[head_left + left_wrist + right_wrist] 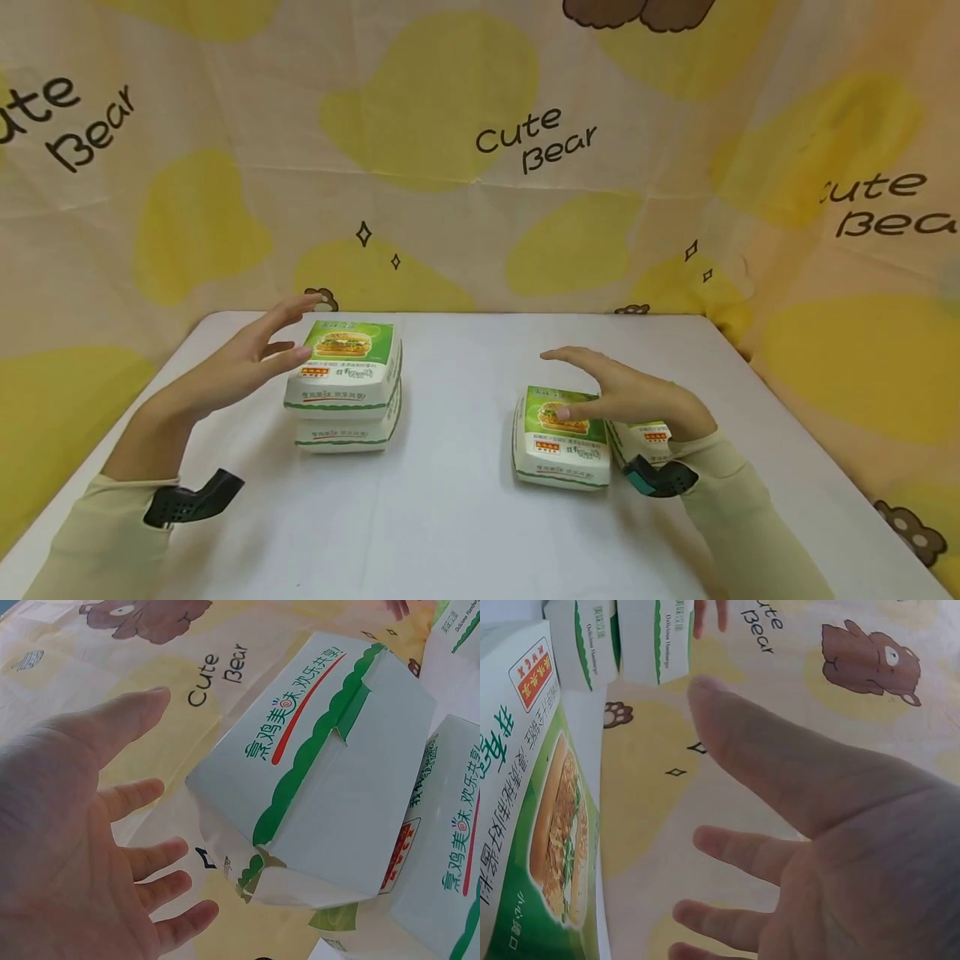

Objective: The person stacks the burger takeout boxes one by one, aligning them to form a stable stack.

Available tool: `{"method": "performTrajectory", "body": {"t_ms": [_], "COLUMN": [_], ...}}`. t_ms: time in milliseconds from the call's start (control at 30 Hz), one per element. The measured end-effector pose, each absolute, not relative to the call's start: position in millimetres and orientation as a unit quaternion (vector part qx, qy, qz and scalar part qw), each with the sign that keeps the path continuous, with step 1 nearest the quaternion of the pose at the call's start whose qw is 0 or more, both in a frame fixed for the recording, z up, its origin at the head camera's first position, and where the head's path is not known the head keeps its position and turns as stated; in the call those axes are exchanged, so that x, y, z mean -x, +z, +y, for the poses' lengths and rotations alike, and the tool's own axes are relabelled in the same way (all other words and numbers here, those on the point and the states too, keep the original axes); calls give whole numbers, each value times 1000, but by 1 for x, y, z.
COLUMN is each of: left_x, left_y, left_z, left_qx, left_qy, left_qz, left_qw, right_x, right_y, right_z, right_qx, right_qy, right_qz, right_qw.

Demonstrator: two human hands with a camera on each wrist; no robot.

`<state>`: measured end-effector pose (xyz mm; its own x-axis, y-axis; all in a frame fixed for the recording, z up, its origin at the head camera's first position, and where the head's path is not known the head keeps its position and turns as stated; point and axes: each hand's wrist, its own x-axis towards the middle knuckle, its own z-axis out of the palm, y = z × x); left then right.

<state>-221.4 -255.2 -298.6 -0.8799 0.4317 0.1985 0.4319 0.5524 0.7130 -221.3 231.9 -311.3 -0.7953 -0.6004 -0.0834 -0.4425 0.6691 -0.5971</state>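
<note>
On the left, one green-and-white burger box (348, 387) sits on top of another burger box (341, 435). My left hand (236, 362) is beside the upper box with its fingers spread. The left wrist view shows a gap between this hand (82, 832) and the box (330, 772). Over on the right, a third burger box (562, 450) lies on the table, and my right hand (630, 396) hovers over it, fingers extended, holding nothing. Partly hidden behind that hand and wrist is one more burger box (648, 437). The right wrist view shows the hand (832, 802) apart from the printed lid (540, 787).
A white table (450, 517) bears the boxes. Behind it and at its sides hangs a yellow-patterned cloth (450, 100) with "Cute Bear" lettering. Each wrist carries a dark strapped device (193, 498).
</note>
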Motion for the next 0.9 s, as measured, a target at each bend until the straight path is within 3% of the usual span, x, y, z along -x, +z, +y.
{"method": "performTrajectory", "body": {"t_ms": [533, 900], "left_x": [225, 229], "left_y": [-303, -312], "left_z": [-259, -269], "left_qx": [268, 282], "left_qy": [-410, -409], "left_qz": [-871, -864], "left_qw": [-25, -86], "right_x": [225, 226], "right_y": [-317, -321], "right_z": [234, 232], "right_qx": [288, 272], "right_qy": [-258, -246], "right_qz": [897, 897], "right_qw": [215, 249]}}
